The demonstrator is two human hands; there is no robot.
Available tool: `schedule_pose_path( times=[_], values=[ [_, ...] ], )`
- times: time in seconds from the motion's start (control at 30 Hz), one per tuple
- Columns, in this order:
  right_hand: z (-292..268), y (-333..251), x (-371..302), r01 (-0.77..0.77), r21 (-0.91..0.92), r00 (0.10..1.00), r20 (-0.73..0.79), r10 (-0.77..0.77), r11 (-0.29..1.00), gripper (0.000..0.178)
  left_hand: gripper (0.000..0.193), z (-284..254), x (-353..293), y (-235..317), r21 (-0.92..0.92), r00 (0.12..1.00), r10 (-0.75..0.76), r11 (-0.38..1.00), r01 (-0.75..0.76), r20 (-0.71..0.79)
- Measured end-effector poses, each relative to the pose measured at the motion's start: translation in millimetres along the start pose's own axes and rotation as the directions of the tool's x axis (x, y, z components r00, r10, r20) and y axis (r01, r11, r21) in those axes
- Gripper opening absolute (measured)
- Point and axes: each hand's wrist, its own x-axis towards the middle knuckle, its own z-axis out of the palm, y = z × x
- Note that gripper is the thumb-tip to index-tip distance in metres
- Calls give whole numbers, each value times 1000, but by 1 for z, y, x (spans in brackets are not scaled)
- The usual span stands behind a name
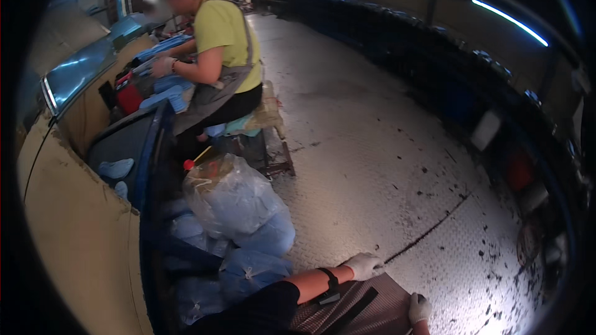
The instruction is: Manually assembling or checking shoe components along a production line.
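Note:
A brown, finely patterned flat thing [390, 298] with a dark strip across it is in front of me at the lower edge; I cannot tell its exact kind. At its far corner is my left hand [363, 266], in a whitish glove, with its fingers closed at the edge. My right hand [420, 309], gloved too, is closed on the right edge of the same brown thing. A black band with a small dark device circles my left wrist. The lower part of the brown thing is cut off by the picture's edge.
Clear plastic bags of light-blue items [242, 201] are heaped to my left, beside a dark blue-edged bin [146, 167]. Beyond, a co-worker in a yellow shirt [226, 31] sits at a bench with blue pieces. A metal-plate floor [354, 149] stretches right toward dark racks.

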Motion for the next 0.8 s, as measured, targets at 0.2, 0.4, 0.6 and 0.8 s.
schedule_pose_path(
  times=[0.2,0.4,0.6,0.8],
  values=[
    [9,3,22,-128,194,976,197,89,973,63,33,-12,1,-9,68,999,14,998,-16,36],
    [16,-30,28,-122,196,974,212,79,973,66,24,-17,-15,-23,42,992,15,999,-10,-124],
    [4,-56,18,-44,56,970,240,29,997,63,42,-22,-21,-17,85,999,13,996,-9,-48],
    [-3,-43,-7,-63,132,980,198,36,989,62,76,-18,-26,5,219,982,-82,975,44,168]
  ],
)
